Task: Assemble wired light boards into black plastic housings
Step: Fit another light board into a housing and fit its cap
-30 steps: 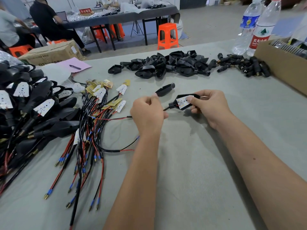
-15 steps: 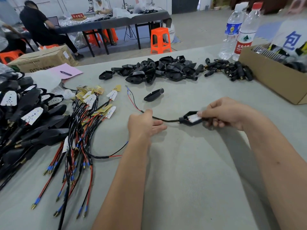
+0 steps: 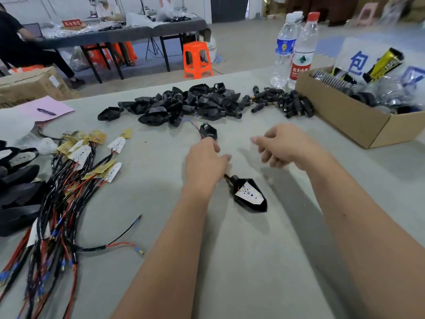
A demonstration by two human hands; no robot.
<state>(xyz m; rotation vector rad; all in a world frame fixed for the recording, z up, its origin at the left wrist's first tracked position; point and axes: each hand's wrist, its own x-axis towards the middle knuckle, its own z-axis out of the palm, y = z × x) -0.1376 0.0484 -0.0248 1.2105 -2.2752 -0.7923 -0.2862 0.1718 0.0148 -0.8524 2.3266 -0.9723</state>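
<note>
Gripping the thin black lead, the left hand (image 3: 205, 161) keeps the wired unit tethered, while the right hand (image 3: 288, 147) hangs loose-fingered and empty at three o'clock of it. That arrowhead-shaped black plastic housing with its white dotted light board (image 3: 250, 194) lies face-up on the grey table (image 3: 264, 261) at five o'clock of the left hand. A tug could drag it over or unseat the board, and the lead's red tail runs by the small loose black housing (image 3: 208, 131) at twelve o'clock, ripe for snagging.
</note>
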